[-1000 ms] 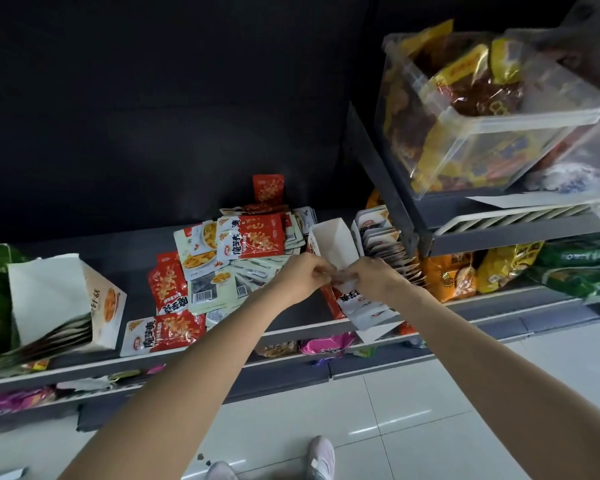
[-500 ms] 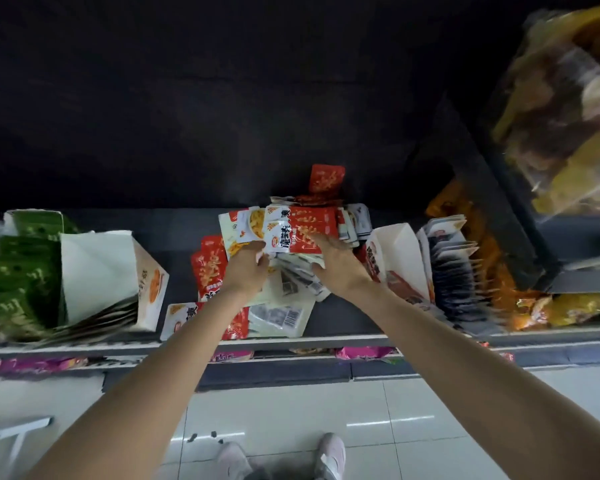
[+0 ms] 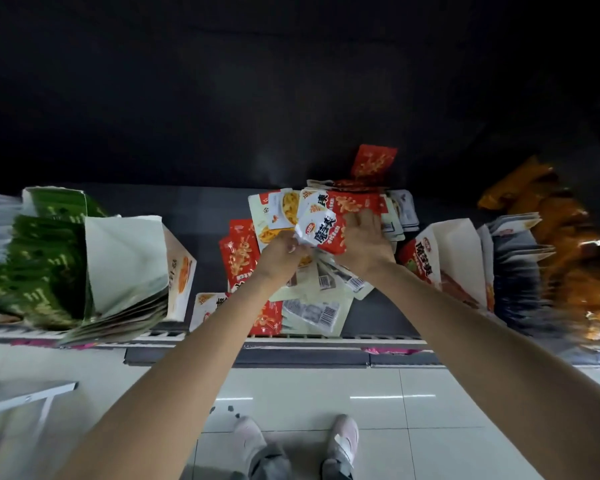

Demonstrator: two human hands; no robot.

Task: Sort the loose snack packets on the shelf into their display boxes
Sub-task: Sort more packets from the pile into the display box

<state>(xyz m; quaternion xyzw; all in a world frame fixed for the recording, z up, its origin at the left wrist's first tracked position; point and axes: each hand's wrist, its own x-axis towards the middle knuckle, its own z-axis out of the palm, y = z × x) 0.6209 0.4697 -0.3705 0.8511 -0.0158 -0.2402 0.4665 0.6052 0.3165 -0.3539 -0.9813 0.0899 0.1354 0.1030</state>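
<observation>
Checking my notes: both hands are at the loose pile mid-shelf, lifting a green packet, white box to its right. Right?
Not quite: the head view shows the left hand and right hand lifting a red-and-white packet, not green. The white box does stand right of the pile.

Pale tiled floor point(image 3: 430, 427), dark wall point(image 3: 222, 81)

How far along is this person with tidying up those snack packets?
Partly there. The display box on the left and the one on the right already hold rows of packets. In hand: the left hand and right hand grip a red-and-white packet above the pile. Left to do: a sizeable heap of loose packets lies unsorted mid-shelf, so much remains.
</observation>
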